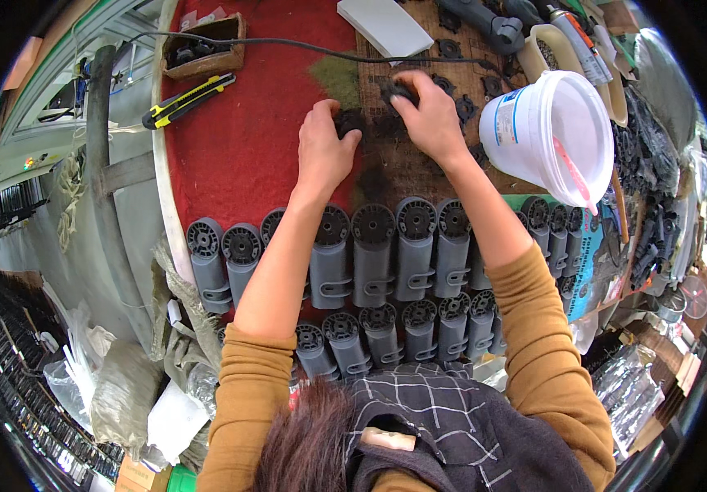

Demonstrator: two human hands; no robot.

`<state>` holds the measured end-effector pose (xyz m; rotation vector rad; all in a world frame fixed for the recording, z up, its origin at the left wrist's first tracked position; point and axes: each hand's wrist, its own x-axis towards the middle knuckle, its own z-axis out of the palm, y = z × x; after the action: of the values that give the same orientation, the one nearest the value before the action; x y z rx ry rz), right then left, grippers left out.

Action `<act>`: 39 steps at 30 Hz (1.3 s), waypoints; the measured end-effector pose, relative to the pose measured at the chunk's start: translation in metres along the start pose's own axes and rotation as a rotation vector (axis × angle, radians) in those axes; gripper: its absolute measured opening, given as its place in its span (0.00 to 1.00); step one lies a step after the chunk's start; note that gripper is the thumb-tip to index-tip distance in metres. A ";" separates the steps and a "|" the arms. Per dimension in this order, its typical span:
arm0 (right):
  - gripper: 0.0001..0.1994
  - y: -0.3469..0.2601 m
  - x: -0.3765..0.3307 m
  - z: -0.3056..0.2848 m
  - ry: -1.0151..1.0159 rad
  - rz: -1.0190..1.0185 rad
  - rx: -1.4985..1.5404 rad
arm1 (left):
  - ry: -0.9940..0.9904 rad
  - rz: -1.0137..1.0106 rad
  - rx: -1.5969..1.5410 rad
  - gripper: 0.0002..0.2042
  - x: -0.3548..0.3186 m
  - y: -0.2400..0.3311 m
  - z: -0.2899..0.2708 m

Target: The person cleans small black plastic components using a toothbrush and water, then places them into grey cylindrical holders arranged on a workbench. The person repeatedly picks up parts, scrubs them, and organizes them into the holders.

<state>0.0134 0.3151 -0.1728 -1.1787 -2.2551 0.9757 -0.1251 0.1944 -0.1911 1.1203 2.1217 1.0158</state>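
Roundish black plastic-looking parts (349, 123), likely light, stiff and best edge-gripped, are held in half-curled left hand (325, 146) and right hand (430, 113).

We look from the person's head (308, 439), through the left of two side-by-side fisheye cameras, steeply down at the left hand (326, 152) and right hand (431, 119), which sit above the middle of our view. On the near side of the grip, the forearms (284, 266) run up from the lower edge, where the head itself looms close to us — beyond the grip, the worktable (243, 156) reaches the upper rim. We see wide too, taking in the white bucket (513, 139) right of the grip and a grey post (101, 123) well to its left.
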 end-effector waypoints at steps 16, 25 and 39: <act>0.18 -0.004 -0.056 -0.012 -0.087 -0.166 -0.023 | -0.350 -0.198 0.089 0.23 -0.062 0.025 -0.011; 0.17 0.001 -0.110 -0.019 0.049 -0.072 -0.153 | -0.316 -0.115 0.307 0.24 -0.070 0.043 0.005; 0.17 -0.048 -0.142 -0.039 0.363 0.466 0.656 | -0.416 -0.285 -0.691 0.24 -0.066 0.066 -0.008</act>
<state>0.0910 0.1934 -0.1165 -1.4303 -1.2461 1.3910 -0.0666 0.1601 -0.1261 0.5959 1.3792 1.1284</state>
